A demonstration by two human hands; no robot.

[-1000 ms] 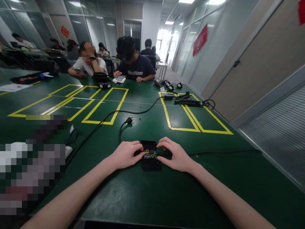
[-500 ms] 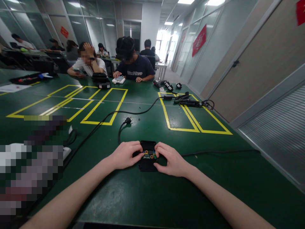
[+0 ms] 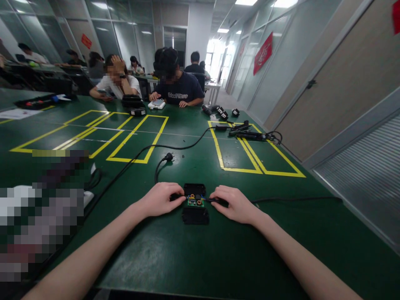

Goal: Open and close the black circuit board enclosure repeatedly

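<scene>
Circuit board [image 3: 195, 202] extends lengthwise left to right.

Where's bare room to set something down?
Bare table lies between the lower black case half and near edge, and between right-side cable and yellow tape. It's crowded around the circuit board, between left hand and right hand.
</scene>
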